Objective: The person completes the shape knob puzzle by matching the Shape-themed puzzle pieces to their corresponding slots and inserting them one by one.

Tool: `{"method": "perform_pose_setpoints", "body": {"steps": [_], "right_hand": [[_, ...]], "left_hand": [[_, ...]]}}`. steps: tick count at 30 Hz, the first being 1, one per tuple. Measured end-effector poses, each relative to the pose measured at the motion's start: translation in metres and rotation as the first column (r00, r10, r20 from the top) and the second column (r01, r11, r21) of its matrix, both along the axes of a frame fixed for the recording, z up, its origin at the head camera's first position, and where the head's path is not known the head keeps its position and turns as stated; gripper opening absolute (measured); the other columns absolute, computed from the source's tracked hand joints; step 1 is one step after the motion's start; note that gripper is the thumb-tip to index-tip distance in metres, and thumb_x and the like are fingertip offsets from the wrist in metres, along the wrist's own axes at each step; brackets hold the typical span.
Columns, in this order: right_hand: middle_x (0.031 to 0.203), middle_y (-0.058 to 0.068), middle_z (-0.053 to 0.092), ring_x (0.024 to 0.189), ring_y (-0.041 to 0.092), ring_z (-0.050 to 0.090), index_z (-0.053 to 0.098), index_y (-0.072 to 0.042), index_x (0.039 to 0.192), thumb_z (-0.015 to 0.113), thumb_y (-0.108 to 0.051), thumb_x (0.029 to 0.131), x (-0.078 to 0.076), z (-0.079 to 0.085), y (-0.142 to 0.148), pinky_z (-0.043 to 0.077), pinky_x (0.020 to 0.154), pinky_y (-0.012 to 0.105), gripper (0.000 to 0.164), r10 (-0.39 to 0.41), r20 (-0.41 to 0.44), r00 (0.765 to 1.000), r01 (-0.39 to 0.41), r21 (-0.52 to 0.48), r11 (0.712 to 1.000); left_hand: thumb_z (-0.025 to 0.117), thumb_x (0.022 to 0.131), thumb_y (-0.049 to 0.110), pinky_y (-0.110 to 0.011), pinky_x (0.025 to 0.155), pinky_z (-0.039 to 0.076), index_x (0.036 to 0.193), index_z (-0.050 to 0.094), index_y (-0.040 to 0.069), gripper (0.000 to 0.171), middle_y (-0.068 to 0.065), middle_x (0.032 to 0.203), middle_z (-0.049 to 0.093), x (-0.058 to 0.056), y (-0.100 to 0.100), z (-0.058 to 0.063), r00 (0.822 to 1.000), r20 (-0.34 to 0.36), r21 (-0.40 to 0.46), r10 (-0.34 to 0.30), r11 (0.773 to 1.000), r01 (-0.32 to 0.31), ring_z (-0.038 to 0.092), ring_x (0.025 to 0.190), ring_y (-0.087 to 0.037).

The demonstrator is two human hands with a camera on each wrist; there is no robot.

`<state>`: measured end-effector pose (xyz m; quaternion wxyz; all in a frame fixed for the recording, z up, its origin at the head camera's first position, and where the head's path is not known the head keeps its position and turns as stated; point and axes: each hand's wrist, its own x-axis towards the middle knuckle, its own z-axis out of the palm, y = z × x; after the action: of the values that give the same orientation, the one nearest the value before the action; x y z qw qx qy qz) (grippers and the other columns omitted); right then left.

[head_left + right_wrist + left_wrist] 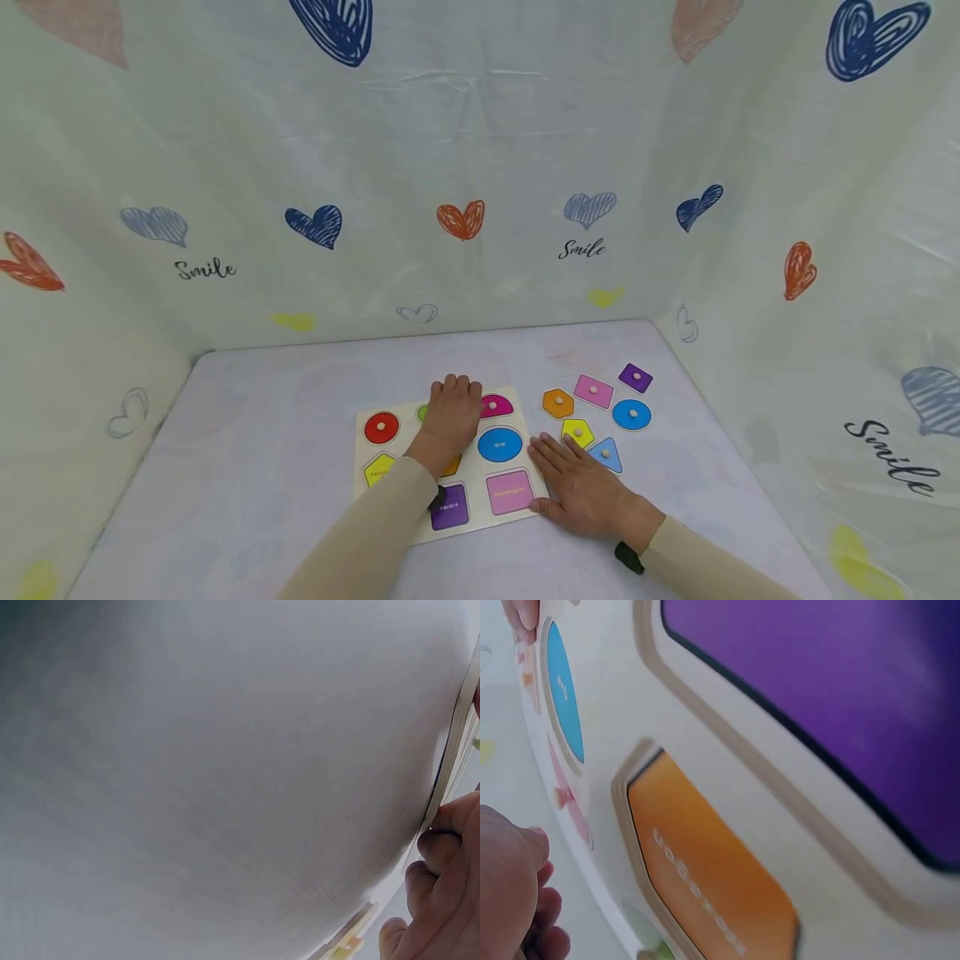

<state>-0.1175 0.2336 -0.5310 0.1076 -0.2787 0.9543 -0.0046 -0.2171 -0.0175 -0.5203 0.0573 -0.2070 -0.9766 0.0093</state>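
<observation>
Beige long sleeves (367, 533) come in from the lower edge of the head view, reaching over a pale, faintly blotched tabletop (262, 433) with slightly rounded far corners. Whitish hanging cloth (517, 292) rises behind the tabletop and at both sides, printed with navy, grey-blue, orange-red and yellow hearts and the word "Smile" in black script (faint creases run across its upper part).

Near the middle of the tabletop a cream wooden puzzle board (477, 508) lies flat and slightly askew, its coloured recesses labelled in small print. A red circle (381, 427) sits at its far left corner. The left hand (450, 417) is over the board's far edge, between a partly hidden green shape (422, 412) and a knobbed magenta semicircle (499, 407); its fingers are bent, and I cannot tell whether they grip anything. The right hand (588, 500) lies relaxed, palm down with fingers extended, touching the board's right edge.

Just beyond that hand, loose knobbed pieces are scattered: yellow pentagon (578, 432), light-blue triangle (606, 455), orange hexagon (558, 403), pink rectangle (594, 391), blue oval (632, 414) and, farthest away, purple square (636, 378).
</observation>
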Motion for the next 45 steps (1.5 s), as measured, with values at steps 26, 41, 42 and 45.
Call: {"method": "perform_pose_setpoints", "body": {"steps": [26,41,42,45], "right_hand": [[0.174,0.003,0.032,0.163,0.026,0.024,0.032,-0.013,0.166,0.048,-0.068,0.103,0.002,0.004,-0.006,0.020,0.132,0.054,0.086,-0.003,0.000,1.000,0.003,-0.006,1.000],[0.173,0.005,0.033,0.162,0.028,0.025,0.033,-0.012,0.166,0.049,-0.067,0.103,0.004,0.006,-0.005,0.022,0.131,0.055,0.085,0.011,-0.001,1.000,-0.011,-0.012,1.000],[0.173,0.005,0.033,0.162,0.028,0.025,0.033,-0.012,0.166,0.048,-0.067,0.103,0.004,0.005,-0.005,0.022,0.131,0.054,0.085,0.012,-0.005,1.000,-0.012,-0.008,1.000],[0.173,0.004,0.033,0.162,0.027,0.025,0.032,-0.013,0.166,0.048,-0.068,0.103,0.003,0.005,-0.005,0.022,0.131,0.053,0.085,0.013,-0.020,1.000,-0.013,0.002,1.000]], "left_hand": [[0.086,0.089,0.024,-0.063,0.104,0.047,0.131,0.063,-0.002,0.054,-0.023,0.127,0.063,0.117,-0.178,0.004,0.970,-0.006,0.192,0.244,0.952,-0.238,0.054,0.123,-0.042],[0.069,0.092,0.064,-0.069,0.127,0.015,0.165,0.033,0.005,0.100,-0.016,0.172,0.031,0.167,-0.188,-0.010,0.923,0.347,0.112,0.165,0.970,-0.215,0.024,0.160,-0.039],[0.067,0.092,0.066,-0.070,0.127,0.013,0.166,0.031,0.006,0.102,-0.015,0.173,0.029,0.168,-0.187,-0.010,0.916,0.367,0.110,0.164,0.970,-0.218,0.022,0.161,-0.039],[0.065,0.091,0.070,-0.071,0.127,0.010,0.167,0.027,0.007,0.106,-0.014,0.175,0.025,0.169,-0.186,-0.009,0.903,0.401,0.113,0.156,0.969,-0.218,0.018,0.162,-0.038]]}}
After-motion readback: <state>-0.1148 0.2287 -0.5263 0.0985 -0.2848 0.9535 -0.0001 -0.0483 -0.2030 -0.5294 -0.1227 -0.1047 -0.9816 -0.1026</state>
